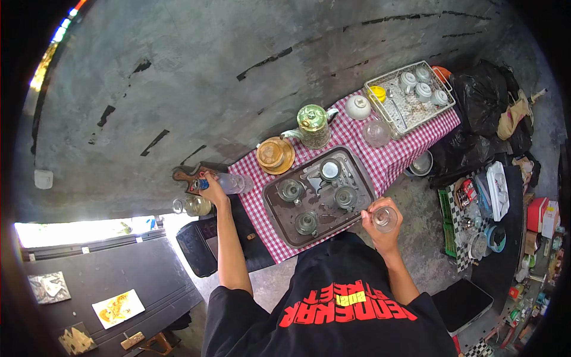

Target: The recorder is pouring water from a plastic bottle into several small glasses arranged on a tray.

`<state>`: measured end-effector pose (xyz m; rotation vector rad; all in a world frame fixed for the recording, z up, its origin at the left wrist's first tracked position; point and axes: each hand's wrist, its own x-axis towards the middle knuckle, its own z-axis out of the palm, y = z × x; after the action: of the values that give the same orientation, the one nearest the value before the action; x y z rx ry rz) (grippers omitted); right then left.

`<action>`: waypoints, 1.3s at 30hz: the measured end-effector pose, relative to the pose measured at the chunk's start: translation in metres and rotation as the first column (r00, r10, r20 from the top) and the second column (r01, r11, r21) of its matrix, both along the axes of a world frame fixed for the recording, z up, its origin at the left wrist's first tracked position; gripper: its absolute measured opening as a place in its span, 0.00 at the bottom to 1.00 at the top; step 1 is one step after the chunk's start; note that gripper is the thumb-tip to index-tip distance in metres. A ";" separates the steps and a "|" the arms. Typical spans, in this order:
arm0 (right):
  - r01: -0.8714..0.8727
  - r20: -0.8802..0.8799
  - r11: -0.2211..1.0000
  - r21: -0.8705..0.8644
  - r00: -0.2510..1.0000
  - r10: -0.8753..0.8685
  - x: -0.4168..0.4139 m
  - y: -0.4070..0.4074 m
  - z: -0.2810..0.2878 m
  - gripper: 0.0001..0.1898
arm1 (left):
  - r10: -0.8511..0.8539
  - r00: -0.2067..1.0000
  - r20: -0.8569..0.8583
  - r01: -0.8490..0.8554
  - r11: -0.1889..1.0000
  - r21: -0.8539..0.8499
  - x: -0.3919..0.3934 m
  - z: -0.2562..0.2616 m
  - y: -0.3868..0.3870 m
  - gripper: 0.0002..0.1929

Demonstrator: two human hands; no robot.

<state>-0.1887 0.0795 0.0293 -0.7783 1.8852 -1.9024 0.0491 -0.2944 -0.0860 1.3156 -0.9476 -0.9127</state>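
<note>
At the table's left end, my left hand (213, 189) is closed around the neck of a clear bottle (234, 183) with a blue cap. Just below that hand, a glass carafe (192, 205) holds some pale liquid. My right hand (382, 232) grips a clear glass cup (384, 217) beyond the tray's near right corner. Between my hands lies a dark brown serving tray (276, 225), wet in patches. Several glass mugs stand on it, among them one at the left (291, 191), one at the near side (306, 222) and one at the right (345, 197).
Behind the tray stand an amber lidded cup on a saucer (271, 154), a glass teapot with a green lid (313, 125), a white bowl (357, 107) and a glass jar (376, 133). A wire-sided tray (397, 118) with lidded cups sits farther right. Black bags (477, 98) lie beyond.
</note>
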 end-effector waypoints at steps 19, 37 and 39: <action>-0.162 0.247 0.952 -0.260 0.942 0.228 -0.011 -0.002 -0.012 0.18 | -0.197 0.972 0.132 0.194 0.980 0.031 0.005 -0.007 -0.001 0.13; -0.396 -0.106 0.903 0.164 0.903 0.416 -0.043 0.009 -0.066 0.26 | -0.282 0.918 0.279 0.253 0.958 0.135 0.024 -0.034 -0.028 0.05; -0.424 -0.100 0.879 0.219 0.886 0.452 -0.049 0.009 -0.075 0.29 | -0.295 0.931 0.215 0.272 0.953 0.132 0.021 -0.034 -0.028 0.07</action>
<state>-0.2377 0.0885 -0.0457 -1.1931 1.7488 -1.3943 0.0706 -0.3228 -0.1197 1.4148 -1.3153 -1.0523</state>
